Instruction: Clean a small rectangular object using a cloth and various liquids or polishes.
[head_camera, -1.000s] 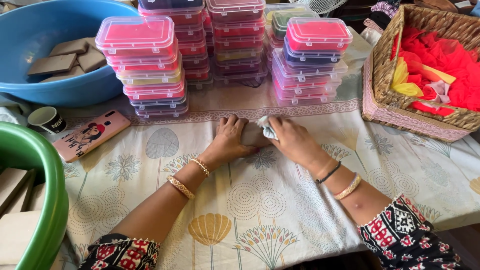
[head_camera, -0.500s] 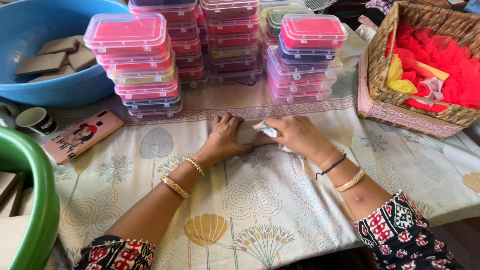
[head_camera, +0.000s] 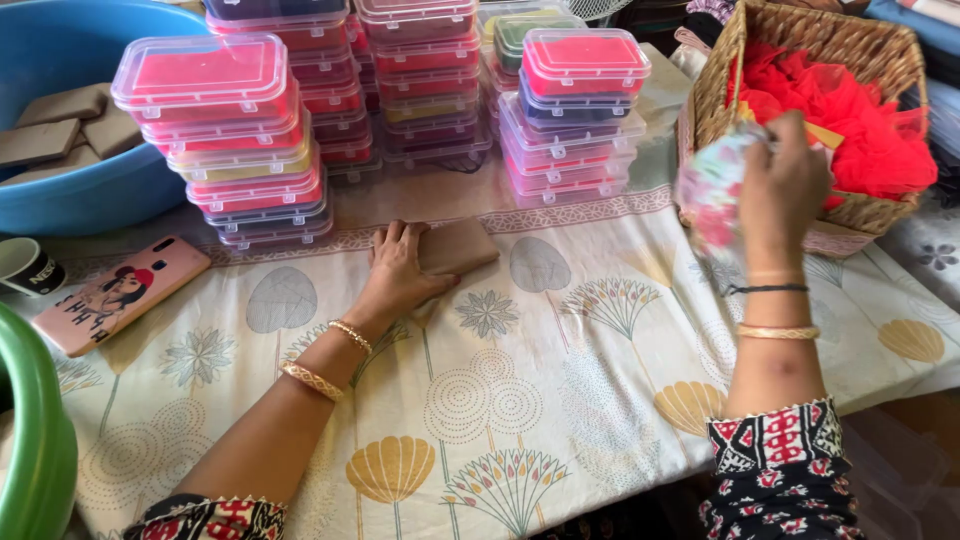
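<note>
My left hand (head_camera: 397, 272) lies flat on the tablecloth with its fingers resting on a brown rectangular block (head_camera: 458, 245). My right hand (head_camera: 783, 182) is raised at the right, in front of a wicker basket (head_camera: 720, 78), and grips a blurred floral cloth (head_camera: 712, 188). The basket holds red netting (head_camera: 850, 120) with a bit of yellow showing. Both wrists wear bangles.
Stacks of clear lidded plastic boxes (head_camera: 230, 130) with pink, yellow and purple contents stand along the back. A blue tub (head_camera: 90, 190) at the left holds more brown blocks (head_camera: 62, 128). A pink phone (head_camera: 120, 292), a dark cup (head_camera: 28, 266) and a green tub rim (head_camera: 35, 440) sit at the left.
My right hand has left the brown block and risen to the right with the floral cloth, up to the wicker basket. My left hand stays on the block.
</note>
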